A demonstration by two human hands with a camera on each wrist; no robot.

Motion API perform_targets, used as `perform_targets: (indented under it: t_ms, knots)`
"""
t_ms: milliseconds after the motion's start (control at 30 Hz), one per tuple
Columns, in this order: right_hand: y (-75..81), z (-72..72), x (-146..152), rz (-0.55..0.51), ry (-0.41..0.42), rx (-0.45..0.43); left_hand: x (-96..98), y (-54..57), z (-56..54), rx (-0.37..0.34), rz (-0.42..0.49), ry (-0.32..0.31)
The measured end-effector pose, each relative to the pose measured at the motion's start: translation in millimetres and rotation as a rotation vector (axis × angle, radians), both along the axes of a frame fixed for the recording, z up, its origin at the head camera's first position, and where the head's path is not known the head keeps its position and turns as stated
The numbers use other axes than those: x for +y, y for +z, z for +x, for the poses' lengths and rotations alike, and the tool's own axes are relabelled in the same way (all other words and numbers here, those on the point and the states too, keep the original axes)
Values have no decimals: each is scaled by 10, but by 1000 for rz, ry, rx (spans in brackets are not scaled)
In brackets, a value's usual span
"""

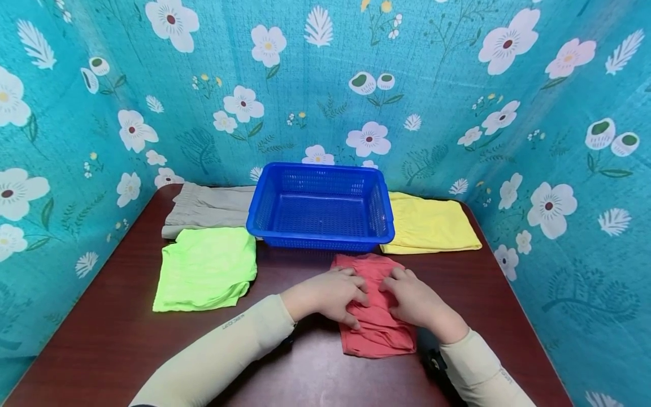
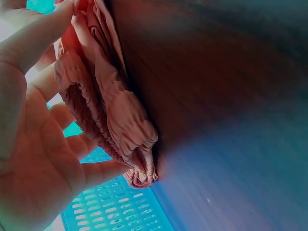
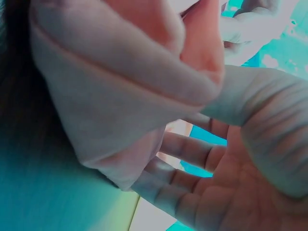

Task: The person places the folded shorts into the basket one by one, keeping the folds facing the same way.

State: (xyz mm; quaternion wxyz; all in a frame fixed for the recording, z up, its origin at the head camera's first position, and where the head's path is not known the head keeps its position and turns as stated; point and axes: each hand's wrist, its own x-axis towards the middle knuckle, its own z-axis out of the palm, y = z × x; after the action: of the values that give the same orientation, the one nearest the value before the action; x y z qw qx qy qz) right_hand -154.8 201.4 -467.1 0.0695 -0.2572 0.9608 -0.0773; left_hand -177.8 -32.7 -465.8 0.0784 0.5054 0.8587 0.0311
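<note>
Folded red shorts (image 1: 376,333) lie on the table in front of the basket, their cloth rumpled in soft creases. My left hand (image 1: 333,297) rests on their left side with spread fingers. In the left wrist view, its fingertips touch the gathered waistband (image 2: 130,120). Opposite it, my right hand (image 1: 414,299) touches the right side, fingers spread and lightly bent. The right wrist view shows the thumb (image 3: 236,94) against a raised fold of the red cloth (image 3: 115,91), with the fingers apart from it along the edge.
A blue plastic basket (image 1: 320,233) stands at the back middle with nothing in it. Bright green shorts (image 1: 205,268) and a grey folded garment (image 1: 213,206) lie left of it. A yellow folded garment (image 1: 432,223) lies right. Flowered teal curtains (image 1: 315,85) enclose the dark red table (image 1: 127,345).
</note>
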Motion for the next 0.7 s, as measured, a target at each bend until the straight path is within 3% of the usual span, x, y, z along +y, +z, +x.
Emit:
perform_targets:
  t_ms: [700]
  knots:
    - [39, -9, -259, 5, 5, -10, -200, 14, 13, -11, 13, 22]
